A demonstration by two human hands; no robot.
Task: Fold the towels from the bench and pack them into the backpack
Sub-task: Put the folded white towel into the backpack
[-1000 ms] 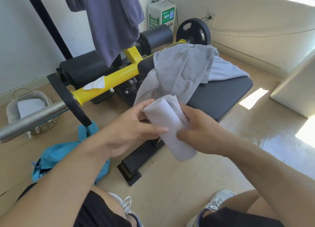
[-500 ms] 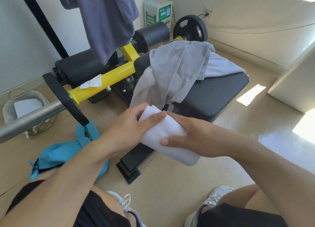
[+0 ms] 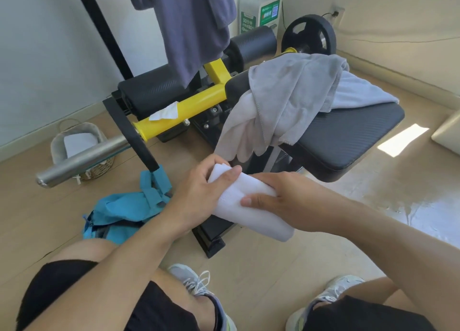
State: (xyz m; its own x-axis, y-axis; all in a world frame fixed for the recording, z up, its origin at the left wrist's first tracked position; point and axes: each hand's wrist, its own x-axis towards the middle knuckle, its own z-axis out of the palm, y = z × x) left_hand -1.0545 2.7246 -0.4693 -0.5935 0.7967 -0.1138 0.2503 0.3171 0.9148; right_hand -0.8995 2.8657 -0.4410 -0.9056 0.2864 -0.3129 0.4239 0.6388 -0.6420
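Observation:
A folded white towel [image 3: 251, 211] is held in the air in front of the black bench [image 3: 348, 141]. My left hand [image 3: 199, 188] grips its upper left end, thumb on top. My right hand [image 3: 278, 193] wraps over its middle, with its thumb across the front. A grey towel [image 3: 293, 89] lies crumpled on the bench and drapes over its near side, with a whitish towel [image 3: 239, 131] hanging beneath it and a pale one [image 3: 358, 91] behind. The blue backpack [image 3: 124, 211] lies on the floor to the left, below my left forearm.
A steel bar [image 3: 82, 160] and yellow frame [image 3: 179, 116] jut out left of the bench. A basket [image 3: 79, 144] stands behind the bar. Dark cloth [image 3: 194, 24] hangs from a rack. A weight plate [image 3: 308, 37] is at the back. My knees and shoes are below.
The white towel has turned from nearly upright to lying slantwise and lower. My right hand shifted from holding it at the side to lying over its top. The view swung slightly.

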